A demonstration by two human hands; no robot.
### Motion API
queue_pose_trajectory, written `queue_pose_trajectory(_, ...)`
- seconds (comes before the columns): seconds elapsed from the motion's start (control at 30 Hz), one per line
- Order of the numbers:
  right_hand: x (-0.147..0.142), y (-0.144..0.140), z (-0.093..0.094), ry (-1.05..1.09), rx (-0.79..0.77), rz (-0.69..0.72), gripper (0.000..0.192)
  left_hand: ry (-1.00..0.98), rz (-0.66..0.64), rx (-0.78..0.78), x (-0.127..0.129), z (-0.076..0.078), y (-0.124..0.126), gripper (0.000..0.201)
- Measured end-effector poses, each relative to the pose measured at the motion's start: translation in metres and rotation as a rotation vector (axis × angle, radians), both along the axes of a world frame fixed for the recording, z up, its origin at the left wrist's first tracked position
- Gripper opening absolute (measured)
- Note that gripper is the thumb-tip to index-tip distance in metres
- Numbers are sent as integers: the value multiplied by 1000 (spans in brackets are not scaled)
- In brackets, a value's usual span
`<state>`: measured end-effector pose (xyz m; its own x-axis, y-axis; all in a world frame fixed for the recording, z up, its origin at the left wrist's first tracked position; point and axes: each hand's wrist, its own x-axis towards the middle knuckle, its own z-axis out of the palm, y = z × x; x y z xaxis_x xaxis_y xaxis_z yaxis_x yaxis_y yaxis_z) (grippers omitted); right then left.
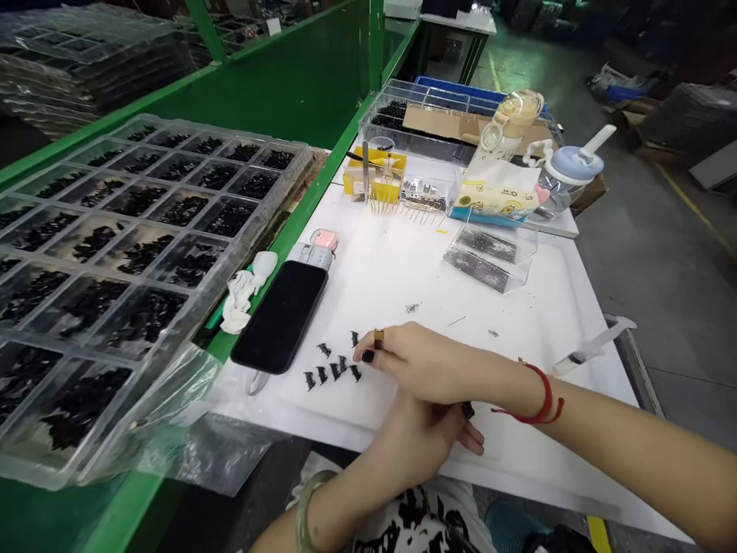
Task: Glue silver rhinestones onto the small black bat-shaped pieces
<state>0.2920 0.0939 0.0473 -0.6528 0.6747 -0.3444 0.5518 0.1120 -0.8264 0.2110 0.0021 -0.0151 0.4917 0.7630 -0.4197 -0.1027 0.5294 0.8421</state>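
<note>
My right hand [411, 355] reaches in from the right with a red string bracelet [544, 395] on its wrist. Thumb and forefinger are pinched together beside a loose group of small black plastic pieces [335, 370] on the white table; anything between the fingertips is hidden. Crossing under it, my left hand [423, 438] has its fingers curled toward the right near the table's front edge, and a pale green bangle [305, 507] circles its wrist. The right hand covers part of it, so what it holds cannot be made out.
A black phone [282, 316] lies left of the pieces. Further left stands a compartment tray [199, 288] of black parts. Toward the back are a yellow box [374, 178], a tissue pack [496, 196], a clear case [489, 257] and a cup [567, 180]. A syringe [593, 346] lies at right.
</note>
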Motion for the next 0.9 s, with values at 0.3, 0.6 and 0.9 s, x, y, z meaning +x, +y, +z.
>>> queue_pose_trajectory(0.3, 77, 22, 23, 189, 163, -415, 43, -151, -26, -146, 2, -3, -1, 16)
queue_pose_trajectory(0.6, 119, 38, -26, 49, 104, -666, 62, -239, -88, -251, -3, 7, 1, 27)
queue_pose_trajectory(0.9, 108, 22, -33, 236, 198, -837, 15, -354, -234, -121, -6, -17, -6, 61)
